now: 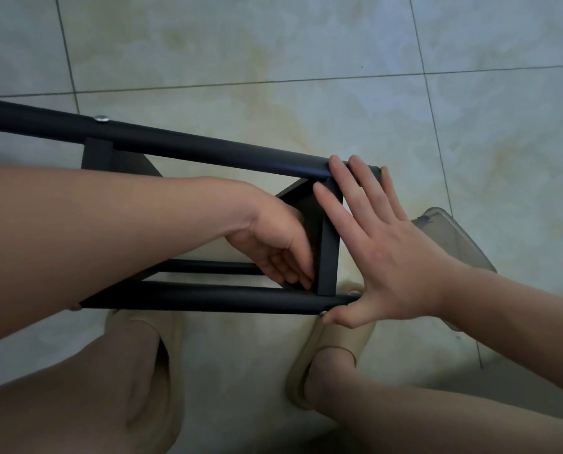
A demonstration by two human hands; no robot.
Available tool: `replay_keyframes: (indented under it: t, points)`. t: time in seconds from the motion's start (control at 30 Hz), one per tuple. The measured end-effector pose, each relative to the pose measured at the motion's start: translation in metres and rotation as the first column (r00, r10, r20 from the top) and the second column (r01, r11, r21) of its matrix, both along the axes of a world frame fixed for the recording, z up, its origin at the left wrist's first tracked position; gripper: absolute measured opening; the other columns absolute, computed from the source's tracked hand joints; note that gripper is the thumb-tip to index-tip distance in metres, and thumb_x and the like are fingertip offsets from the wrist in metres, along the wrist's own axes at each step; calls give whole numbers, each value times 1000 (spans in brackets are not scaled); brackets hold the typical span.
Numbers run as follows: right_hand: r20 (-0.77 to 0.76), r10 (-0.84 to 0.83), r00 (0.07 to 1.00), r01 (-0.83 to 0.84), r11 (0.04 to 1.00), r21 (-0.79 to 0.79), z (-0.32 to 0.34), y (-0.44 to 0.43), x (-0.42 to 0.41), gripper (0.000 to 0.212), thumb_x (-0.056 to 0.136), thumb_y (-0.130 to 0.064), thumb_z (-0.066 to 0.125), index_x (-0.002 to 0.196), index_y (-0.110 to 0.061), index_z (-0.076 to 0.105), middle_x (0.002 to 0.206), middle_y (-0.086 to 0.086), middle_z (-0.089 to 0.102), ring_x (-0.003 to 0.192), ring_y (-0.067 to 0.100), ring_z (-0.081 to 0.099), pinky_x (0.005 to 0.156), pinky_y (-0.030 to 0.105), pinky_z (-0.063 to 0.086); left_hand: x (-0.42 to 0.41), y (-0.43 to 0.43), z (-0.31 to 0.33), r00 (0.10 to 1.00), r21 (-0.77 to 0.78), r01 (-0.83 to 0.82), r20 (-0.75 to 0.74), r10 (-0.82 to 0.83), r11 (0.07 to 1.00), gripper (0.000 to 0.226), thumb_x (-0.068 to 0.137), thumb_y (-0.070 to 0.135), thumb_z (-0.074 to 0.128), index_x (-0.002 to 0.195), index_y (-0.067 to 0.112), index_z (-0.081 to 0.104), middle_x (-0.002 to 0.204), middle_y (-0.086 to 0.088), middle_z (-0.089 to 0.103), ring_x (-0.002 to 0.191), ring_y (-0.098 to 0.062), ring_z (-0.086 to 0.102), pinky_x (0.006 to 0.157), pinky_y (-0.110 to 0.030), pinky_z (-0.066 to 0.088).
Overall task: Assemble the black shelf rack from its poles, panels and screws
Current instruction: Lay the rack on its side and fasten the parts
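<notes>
The black shelf rack lies on its side on the tiled floor. Its far pole (pixel 188 144) runs from the left edge to the centre right and carries a silver screw head (pixel 101 118). A near pole (pixel 208 298) lies parallel below it, and a black panel (pixel 327 250) joins the two at their right ends. My left hand (pixel 275 247) reaches inside the frame, its curled fingers touching the panel's lower inner corner; what they hold is hidden. My right hand (pixel 372 244) lies spread flat against the panel's outer face, fingertips on the far pole's end, thumb under the near pole's tip.
My two feet in beige slippers (pixel 334 342) stand just below the near pole, with my knees at the bottom of the view. A clear plastic container (pixel 453 244) sits on the floor right of the rack, partly behind my right wrist. Pale floor tiles stretch beyond the rack.
</notes>
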State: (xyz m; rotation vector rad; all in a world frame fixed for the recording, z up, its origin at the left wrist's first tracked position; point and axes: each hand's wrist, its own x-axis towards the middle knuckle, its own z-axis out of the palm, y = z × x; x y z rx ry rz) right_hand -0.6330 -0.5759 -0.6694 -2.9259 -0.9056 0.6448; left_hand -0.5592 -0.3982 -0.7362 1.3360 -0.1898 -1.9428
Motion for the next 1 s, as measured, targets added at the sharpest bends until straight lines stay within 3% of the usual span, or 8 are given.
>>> replay_keyframes:
  t: [0.1, 0.27, 0.47, 0.57, 0.8, 0.9, 1.0]
  points:
    - [-7, -5, 1000, 5, 1000, -4, 1, 1, 0, 140, 65, -95, 49, 162, -4, 5, 167, 24, -8, 154, 43, -11, 122, 67, 6, -2, 2, -1, 999, -8, -32, -9, 32, 999, 13, 90, 0, 64, 99, 7, 70, 82, -3, 72, 75, -12, 61, 76, -24, 51]
    - [-2, -18, 1000, 18, 1000, 7, 1, 3, -3, 139, 65, -93, 50, 162, -4, 6, 168, 22, -8, 155, 42, -12, 122, 66, 4, -8, 6, -1, 993, -3, -108, -43, 108, 994, 16, 88, -4, 62, 85, 9, 72, 75, -2, 73, 74, -12, 64, 79, -25, 52]
    - [-5, -21, 1000, 21, 1000, 5, 1, 4, -3, 139, 64, -92, 51, 162, -4, 6, 168, 21, -9, 155, 41, -14, 123, 63, 0, -5, 8, 0, 1000, 30, -28, 1, 28, 999, 15, 92, 10, 64, 82, 16, 74, 78, 2, 74, 70, -9, 61, 73, -24, 51]
    - [-8, -24, 1000, 24, 1000, -3, 1, 4, -3, 140, 63, -93, 51, 162, -5, 4, 168, 20, -10, 154, 40, -15, 123, 63, -1, -6, 6, 0, 999, 29, -39, 22, 38, 999, 15, 92, 8, 65, 81, 15, 73, 73, 1, 73, 67, -9, 60, 69, -22, 52]
    - [-10, -33, 999, 33, 999, 5, 1, 5, -4, 140, 64, -93, 52, 162, -5, 5, 168, 21, -9, 154, 40, -15, 123, 63, -1, -7, 8, 0, 997, 14, -78, -15, 78, 997, 12, 89, 0, 64, 88, 8, 73, 80, -4, 73, 74, -13, 62, 81, -27, 52]
    - [-4, -34, 999, 34, 999, 8, 0, 6, -5, 140, 64, -93, 51, 162, -5, 5, 168, 21, -9, 154, 41, -14, 123, 63, 0, -9, 7, 1, 999, 23, -46, 24, 46, 999, 12, 92, 9, 63, 88, 13, 73, 79, 0, 72, 74, -13, 60, 76, -26, 50]
    - [-9, -36, 999, 37, 999, 12, 0, 5, -4, 139, 64, -93, 50, 162, -5, 4, 168, 21, -10, 154, 41, -15, 123, 63, -1, -9, 7, 2, 997, 14, -63, 45, 62, 998, 14, 92, 6, 64, 83, 14, 72, 76, -1, 70, 71, -13, 59, 73, -24, 50]
